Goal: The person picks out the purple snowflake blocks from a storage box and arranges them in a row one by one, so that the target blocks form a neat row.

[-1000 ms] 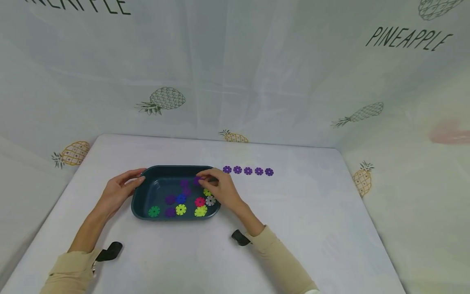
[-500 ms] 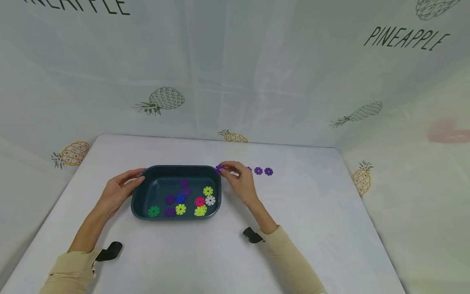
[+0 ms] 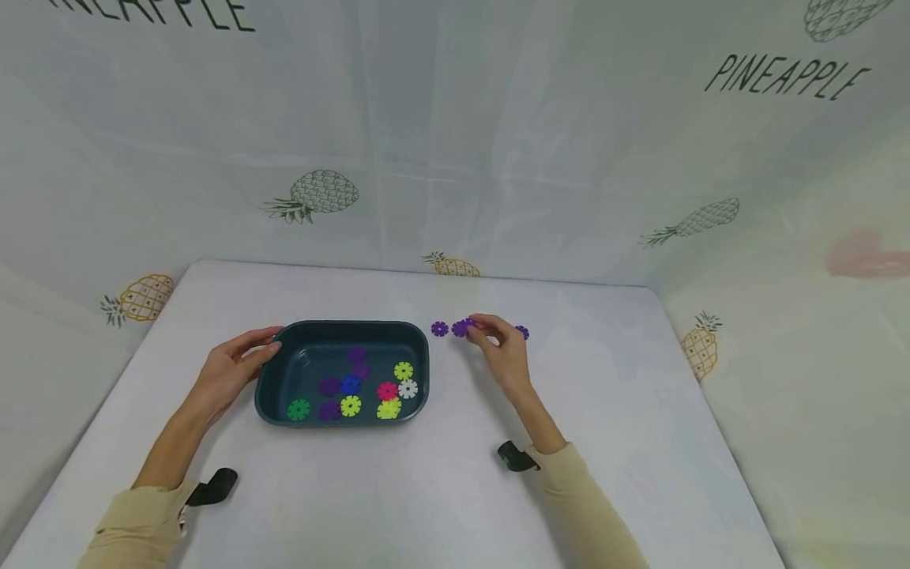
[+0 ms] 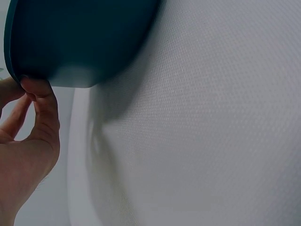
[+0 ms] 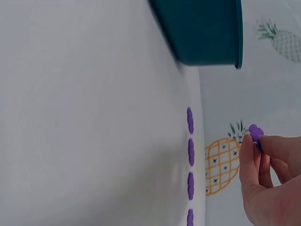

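Note:
My left hand (image 3: 226,368) grips the left rim of a dark teal tray (image 3: 313,373), thumb on the rim and fingers outside; the left wrist view shows the thumb (image 4: 41,89) at the tray corner. My right hand (image 3: 508,356) pinches a purple snowflake disc (image 5: 255,132) between thumb and fingertips, held above the table. Below it runs a row of purple discs (image 3: 439,329), partly hidden by that hand in the head view. Inside the tray lie several notched discs: green (image 3: 298,409), blue (image 3: 351,385), red (image 3: 387,391), white (image 3: 407,388), yellow (image 3: 403,371) and purple (image 3: 330,386).
A white table (image 3: 341,490) bears everything, and its far edge meets a pale curtain (image 3: 483,158) printed with pineapples. The row of discs begins just right of the tray. Black wrist cameras (image 3: 213,487) stick out from both sleeves.
My right hand has lifted a purple disc out of the tray and carried it rightward, over the row. The left hand and the tray have stayed in place.

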A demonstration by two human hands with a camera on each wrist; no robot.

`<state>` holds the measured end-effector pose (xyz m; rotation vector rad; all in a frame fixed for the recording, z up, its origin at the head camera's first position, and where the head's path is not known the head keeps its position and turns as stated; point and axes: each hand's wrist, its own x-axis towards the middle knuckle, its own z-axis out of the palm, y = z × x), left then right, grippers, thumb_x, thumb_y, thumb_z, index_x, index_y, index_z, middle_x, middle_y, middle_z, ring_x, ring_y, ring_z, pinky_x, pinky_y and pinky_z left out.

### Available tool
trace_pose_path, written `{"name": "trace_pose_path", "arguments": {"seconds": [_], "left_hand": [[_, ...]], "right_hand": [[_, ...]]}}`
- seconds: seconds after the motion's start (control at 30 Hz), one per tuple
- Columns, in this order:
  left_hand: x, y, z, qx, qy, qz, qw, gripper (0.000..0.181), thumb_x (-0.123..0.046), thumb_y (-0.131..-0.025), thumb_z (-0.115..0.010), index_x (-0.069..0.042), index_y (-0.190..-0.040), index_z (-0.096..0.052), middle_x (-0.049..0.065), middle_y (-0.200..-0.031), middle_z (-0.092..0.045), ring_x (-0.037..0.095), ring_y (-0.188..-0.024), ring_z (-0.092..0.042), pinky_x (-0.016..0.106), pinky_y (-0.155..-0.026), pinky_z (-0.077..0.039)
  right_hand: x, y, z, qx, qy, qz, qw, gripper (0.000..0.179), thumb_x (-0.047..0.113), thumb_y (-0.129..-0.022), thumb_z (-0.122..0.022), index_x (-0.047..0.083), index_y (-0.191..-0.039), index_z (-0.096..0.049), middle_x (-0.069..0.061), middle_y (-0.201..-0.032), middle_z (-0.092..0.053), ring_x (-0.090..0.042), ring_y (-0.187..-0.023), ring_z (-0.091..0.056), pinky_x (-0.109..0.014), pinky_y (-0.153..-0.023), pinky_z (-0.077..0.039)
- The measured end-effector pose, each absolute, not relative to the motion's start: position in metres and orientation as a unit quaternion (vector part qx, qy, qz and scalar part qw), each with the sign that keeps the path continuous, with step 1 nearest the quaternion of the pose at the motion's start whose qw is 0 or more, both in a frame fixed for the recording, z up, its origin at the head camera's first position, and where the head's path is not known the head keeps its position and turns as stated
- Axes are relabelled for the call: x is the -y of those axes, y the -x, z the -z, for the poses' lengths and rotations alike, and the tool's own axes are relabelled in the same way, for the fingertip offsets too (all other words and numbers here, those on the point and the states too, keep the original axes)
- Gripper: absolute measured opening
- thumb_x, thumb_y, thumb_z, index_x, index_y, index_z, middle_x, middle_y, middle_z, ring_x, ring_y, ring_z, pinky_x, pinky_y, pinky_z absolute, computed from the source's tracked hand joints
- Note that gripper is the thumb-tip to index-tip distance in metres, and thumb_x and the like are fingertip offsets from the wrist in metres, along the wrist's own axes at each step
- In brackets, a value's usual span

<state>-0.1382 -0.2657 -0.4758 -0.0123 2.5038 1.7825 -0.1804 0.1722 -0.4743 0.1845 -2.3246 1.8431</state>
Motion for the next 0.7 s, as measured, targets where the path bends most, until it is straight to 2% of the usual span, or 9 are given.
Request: {"name": "trace_pose_path", "arguments": {"seconds": [0.2, 0.37, 0.7], "left_hand": [[0.265, 0.139, 0.477, -0.811, 0.004, -0.584, 0.033, 0.055, -0.036, -0.104, -0.062, -0.004, -0.148, -0.053, -0.009, -0.122, -0.055, -0.002, -0.098, -0.062, 0.013, -0.081, -0.052], [0.266, 0.139, 0.477, -0.811, 0.003, -0.585, 0.032, 0.055, -0.036, -0.104, -0.063, -0.004, -0.148, -0.053, -0.009, -0.121, -0.055, -0.001, -0.097, -0.062, 0.014, -0.081, -0.052], [0.268, 0.139, 0.479, -0.808, 0.003, -0.589, 0.035, 0.055, -0.036, -0.104, -0.062, -0.004, -0.148, -0.053, -0.007, -0.122, -0.055, 0.000, -0.098, -0.061, 0.014, -0.081, -0.052]], "right_hand": [[-0.193, 0.182, 0.479, 0.769, -0.027, -0.633, 0.081, 0.024, 0.002, -0.097, -0.070, -0.001, -0.121, -0.072, -0.020, -0.108, -0.066, -0.021, -0.094, -0.068, -0.021, -0.083, -0.056], [-0.209, 0.182, 0.481, 0.762, -0.005, -0.643, 0.077, 0.026, 0.002, -0.098, -0.069, -0.004, -0.123, -0.070, -0.023, -0.110, -0.064, -0.026, -0.096, -0.069, -0.025, -0.088, -0.057], [-0.234, 0.181, 0.488, 0.777, 0.045, -0.622, 0.084, 0.026, 0.006, -0.098, -0.070, 0.000, -0.123, -0.071, -0.015, -0.108, -0.067, -0.012, -0.092, -0.068, -0.024, -0.084, -0.057]]}}
